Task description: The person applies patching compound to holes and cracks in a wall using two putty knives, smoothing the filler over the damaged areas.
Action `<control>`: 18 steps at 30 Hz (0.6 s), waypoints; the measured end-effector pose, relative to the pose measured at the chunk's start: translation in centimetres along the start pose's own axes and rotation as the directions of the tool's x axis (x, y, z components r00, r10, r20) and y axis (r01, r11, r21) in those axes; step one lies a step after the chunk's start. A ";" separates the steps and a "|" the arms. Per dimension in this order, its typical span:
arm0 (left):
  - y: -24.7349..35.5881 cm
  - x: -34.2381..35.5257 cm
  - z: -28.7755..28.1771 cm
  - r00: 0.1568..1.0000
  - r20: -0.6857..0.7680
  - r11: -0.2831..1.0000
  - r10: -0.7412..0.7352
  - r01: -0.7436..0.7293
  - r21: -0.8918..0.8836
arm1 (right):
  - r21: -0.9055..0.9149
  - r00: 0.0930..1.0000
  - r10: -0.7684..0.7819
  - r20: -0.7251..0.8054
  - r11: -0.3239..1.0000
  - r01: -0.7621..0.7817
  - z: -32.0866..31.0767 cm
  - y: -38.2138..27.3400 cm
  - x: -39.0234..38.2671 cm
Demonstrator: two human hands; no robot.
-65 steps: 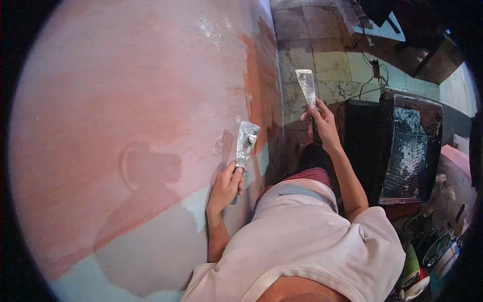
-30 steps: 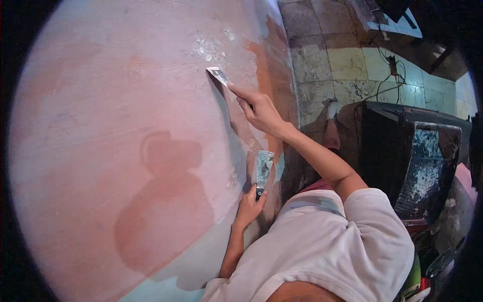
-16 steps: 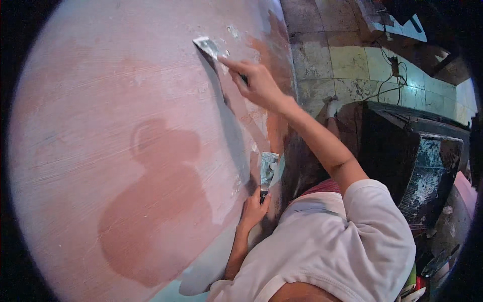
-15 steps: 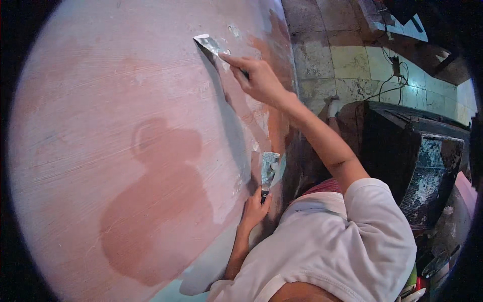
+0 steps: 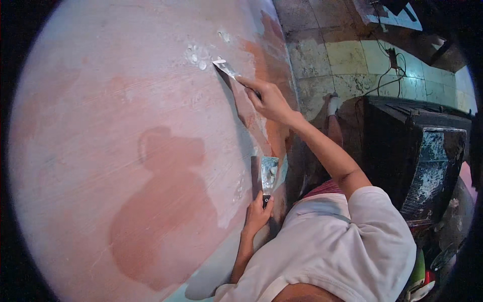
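My right hand [image 5: 271, 103] grips a putty knife [image 5: 227, 69], its blade tip meeting the pink wall [image 5: 166, 95] with a little white paste along its edge. Wet-looking white filler patches [image 5: 197, 55] lie on the wall just left of that tip, and a smaller patch [image 5: 224, 36] sits above. Lower down, my left hand [image 5: 258, 215] is closed round the dark handle of a second, wider putty knife [image 5: 268, 173]. This blade points upward beside the wall and carries a lump of pale filler.
Bare orange-brown areas [image 5: 264, 65] run along the wall's right edge. Tiled floor [image 5: 347, 58] stretches beyond, with a dark cable [image 5: 394, 60] across it. On the right stands a black box-shaped appliance [image 5: 402, 156] with white smears. Assorted items [image 5: 420, 282] lie at lower right.
My right hand has drawn its putty knife down and to the right, and new white filler patches show where the blade was. My left hand stays nearly in place.
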State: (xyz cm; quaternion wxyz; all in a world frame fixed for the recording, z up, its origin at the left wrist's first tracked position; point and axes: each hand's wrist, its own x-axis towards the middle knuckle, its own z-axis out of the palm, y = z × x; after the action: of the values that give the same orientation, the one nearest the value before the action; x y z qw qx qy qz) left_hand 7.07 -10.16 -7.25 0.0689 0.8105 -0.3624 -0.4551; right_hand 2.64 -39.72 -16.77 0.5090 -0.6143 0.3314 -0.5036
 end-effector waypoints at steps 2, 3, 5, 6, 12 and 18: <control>0.6 0.0 -0.2 1.000 0.014 1.000 -0.003 0.003 -0.005 | -0.007 0.999 0.041 0.016 0.999 -0.041 0.1 0.1 0.2; 0.7 0.0 -0.3 1.000 0.021 1.000 0.002 -0.002 -0.004 | -0.009 0.999 0.048 0.016 0.999 -0.048 0.2 0.4 1.2; 0.7 0.2 -0.2 0.999 0.035 1.000 0.005 -0.005 -0.001 | -0.032 0.994 0.107 -0.001 0.994 -0.107 0.1 1.5 3.9; 0.8 0.2 -0.1 0.999 0.041 1.000 -0.007 0.007 -0.002 | -0.033 0.994 0.110 -0.003 0.993 -0.110 -0.3 1.9 5.1; 0.2 0.0 -0.3 1.000 0.010 1.000 -0.011 0.011 -0.001 | -0.011 0.980 0.198 0.035 0.980 -0.198 0.3 2.9 6.0; 0.3 -0.1 -0.2 0.997 0.022 0.998 -0.067 0.067 0.009 | -0.064 0.984 0.173 0.041 0.983 -0.171 -0.8 4.6 8.0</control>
State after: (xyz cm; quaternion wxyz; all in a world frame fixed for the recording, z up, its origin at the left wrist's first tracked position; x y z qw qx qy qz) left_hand 7.06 -10.34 -6.96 0.0462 0.8174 -0.3376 -0.4644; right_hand 4.57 -48.55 -18.93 0.5396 -0.6100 0.3862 -0.4331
